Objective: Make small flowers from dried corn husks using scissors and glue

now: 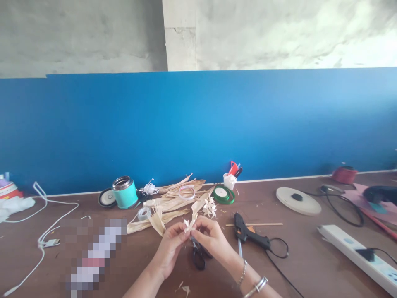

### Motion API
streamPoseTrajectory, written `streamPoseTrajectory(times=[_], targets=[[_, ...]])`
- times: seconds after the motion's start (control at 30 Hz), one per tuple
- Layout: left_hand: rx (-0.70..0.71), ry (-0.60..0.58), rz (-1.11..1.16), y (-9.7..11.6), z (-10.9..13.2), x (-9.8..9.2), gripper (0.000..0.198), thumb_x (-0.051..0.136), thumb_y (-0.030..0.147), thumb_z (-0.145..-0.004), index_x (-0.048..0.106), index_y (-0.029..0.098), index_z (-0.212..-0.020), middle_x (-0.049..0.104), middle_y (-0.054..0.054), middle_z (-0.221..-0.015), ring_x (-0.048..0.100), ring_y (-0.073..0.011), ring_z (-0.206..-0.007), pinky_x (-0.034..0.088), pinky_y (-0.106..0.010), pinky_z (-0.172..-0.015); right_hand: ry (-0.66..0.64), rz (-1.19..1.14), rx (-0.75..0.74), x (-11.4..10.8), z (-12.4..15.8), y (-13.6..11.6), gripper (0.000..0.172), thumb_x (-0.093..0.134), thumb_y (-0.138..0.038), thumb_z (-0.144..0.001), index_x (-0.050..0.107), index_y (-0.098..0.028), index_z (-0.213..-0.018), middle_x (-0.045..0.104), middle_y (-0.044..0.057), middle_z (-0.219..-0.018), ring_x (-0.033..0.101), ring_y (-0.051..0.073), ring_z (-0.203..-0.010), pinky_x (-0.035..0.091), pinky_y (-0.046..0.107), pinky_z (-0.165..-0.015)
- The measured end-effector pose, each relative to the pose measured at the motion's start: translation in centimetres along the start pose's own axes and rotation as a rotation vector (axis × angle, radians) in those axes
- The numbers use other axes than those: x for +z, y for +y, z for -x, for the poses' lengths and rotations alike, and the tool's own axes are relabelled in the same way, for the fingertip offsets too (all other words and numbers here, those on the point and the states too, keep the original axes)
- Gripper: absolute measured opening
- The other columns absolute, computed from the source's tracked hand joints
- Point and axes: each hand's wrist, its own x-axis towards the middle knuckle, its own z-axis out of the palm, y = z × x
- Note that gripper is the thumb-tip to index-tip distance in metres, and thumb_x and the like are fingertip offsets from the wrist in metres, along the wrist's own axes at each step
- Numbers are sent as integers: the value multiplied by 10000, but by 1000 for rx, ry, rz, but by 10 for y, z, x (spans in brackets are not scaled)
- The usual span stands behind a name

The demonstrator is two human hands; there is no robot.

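Note:
Between my fingertips is a small pale flower [187, 226] that looks made of dried corn husk. My left hand [174, 240] pinches it from the left. My right hand [210, 235] pinches it from the right, with a bracelet and a bangle on that wrist. Dark-handled scissors [199, 257] lie on the table under my hands, partly hidden by them. Just beyond my right hand sits a cluster of pale husk flowers [210, 207]. Dried corn husks [173, 203] spread out behind my hands.
A black glue gun [251, 235] and a thin wooden stick [269, 224] lie right. A green ribbon roll [223, 193], a white cup [230, 181] with tools, a turquoise container [125, 194] and clear tape [144, 213] stand behind. A power strip [359, 252] is far right, white cables [41, 236] left.

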Motion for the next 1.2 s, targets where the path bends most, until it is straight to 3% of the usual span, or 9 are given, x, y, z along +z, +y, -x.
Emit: streamPoseTrajectory(times=[0.33,0.87,1.2], targets=[[33,-19,-42,2,2,3,165,749,283,-677,631,175,-715,662,-17,-785,571,-164,-771,408,-282,-758,-16,31,-16,-1,2,-5,268,654,-418,-726,551,-175,-681,477,-29,-645,414,103,-584,353,219,-542],[35,28,-193,1,1,4,228,745,337,-670,600,164,-642,622,2,-696,545,-148,-703,386,-236,-693,52,158,-36,-1,2,-7,128,598,-272,-726,563,-173,-651,527,-17,-632,459,123,-614,379,230,-584],[35,31,-145,-1,0,1,210,736,326,-684,596,171,-654,614,12,-689,516,-132,-681,375,-240,-692,11,153,-12,-1,2,-7,122,573,-263,-731,543,-172,-656,494,-33,-590,438,110,-574,358,224,-552]])
